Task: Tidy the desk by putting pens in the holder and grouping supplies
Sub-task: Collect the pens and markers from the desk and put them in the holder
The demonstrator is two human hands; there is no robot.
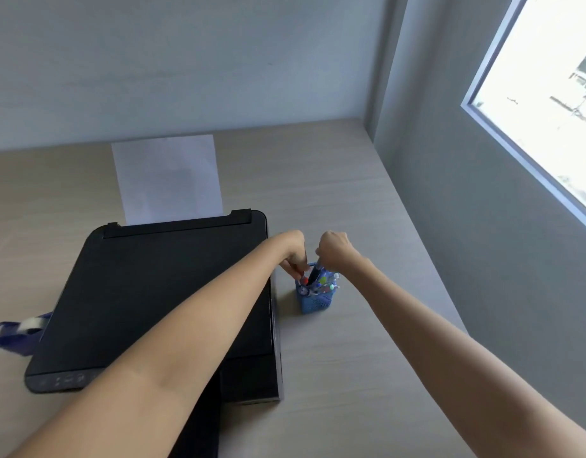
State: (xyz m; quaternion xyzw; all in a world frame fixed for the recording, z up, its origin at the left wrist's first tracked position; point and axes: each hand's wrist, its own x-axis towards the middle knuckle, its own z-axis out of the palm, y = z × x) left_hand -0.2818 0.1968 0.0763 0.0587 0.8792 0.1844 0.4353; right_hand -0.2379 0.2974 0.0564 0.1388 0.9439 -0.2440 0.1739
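Note:
A blue mesh pen holder (314, 300) stands on the desk just right of the printer, with several pens sticking out of it. Both hands hover over its mouth. My left hand (293, 249) pinches a thin pen with a red end (301, 274) whose lower part is in the holder. My right hand (334, 249) grips a thick dark marker (314, 272) that points down into the holder. The fingers hide the upper ends of both pens.
A black printer (159, 292) with a white sheet (167, 180) in its rear tray fills the desk's middle. A blue tape dispenser (19, 335) sits at its left edge. A grey wall and a window (542, 77) close off the right side.

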